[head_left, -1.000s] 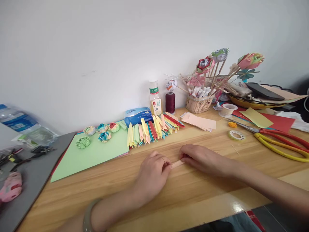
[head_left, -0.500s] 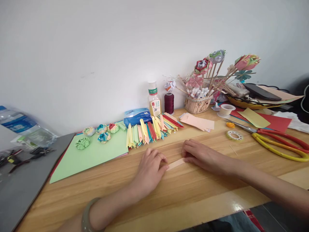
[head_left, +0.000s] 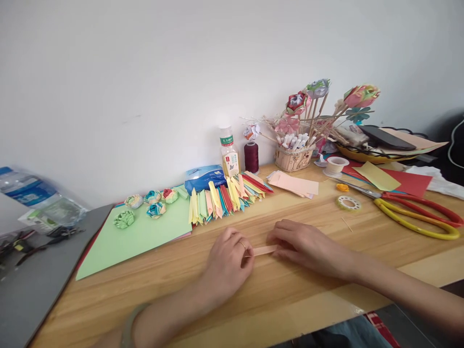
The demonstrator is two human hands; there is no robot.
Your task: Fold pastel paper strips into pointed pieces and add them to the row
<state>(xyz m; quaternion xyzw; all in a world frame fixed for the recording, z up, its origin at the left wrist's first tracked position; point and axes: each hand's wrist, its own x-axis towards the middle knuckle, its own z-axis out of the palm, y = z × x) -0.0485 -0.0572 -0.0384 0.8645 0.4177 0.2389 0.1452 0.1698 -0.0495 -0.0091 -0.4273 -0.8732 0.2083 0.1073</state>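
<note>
A narrow pale-peach paper strip (head_left: pixel 264 250) stretches between my two hands, low over the wooden table (head_left: pixel 275 302). My left hand (head_left: pixel 231 261) pinches its left end between thumb and fingers. At the other end, my right hand (head_left: pixel 303 245) grips the strip, the fingertips curled over it and partly hiding it. Behind the hands lies a row of folded paper pieces (head_left: pixel 217 200) in yellow, green, red, blue and peach. Flat peach paper slips (head_left: pixel 295 184) are stacked to the right of that row.
Several paper flowers (head_left: pixel 124 219) rest on green paper (head_left: pixel 134 246) at the left. Large scissors (head_left: pixel 413 212), a tape roll (head_left: pixel 348 203) and a thread spool (head_left: pixel 335 166) lie at the right. A flower basket (head_left: pixel 294 158), a bottle (head_left: pixel 230 157) and maroon thread (head_left: pixel 251 157) stand by the wall.
The left thumb and fingers have closed in more on the strip's end, and the strip lies more level. My camera view has shifted slightly.
</note>
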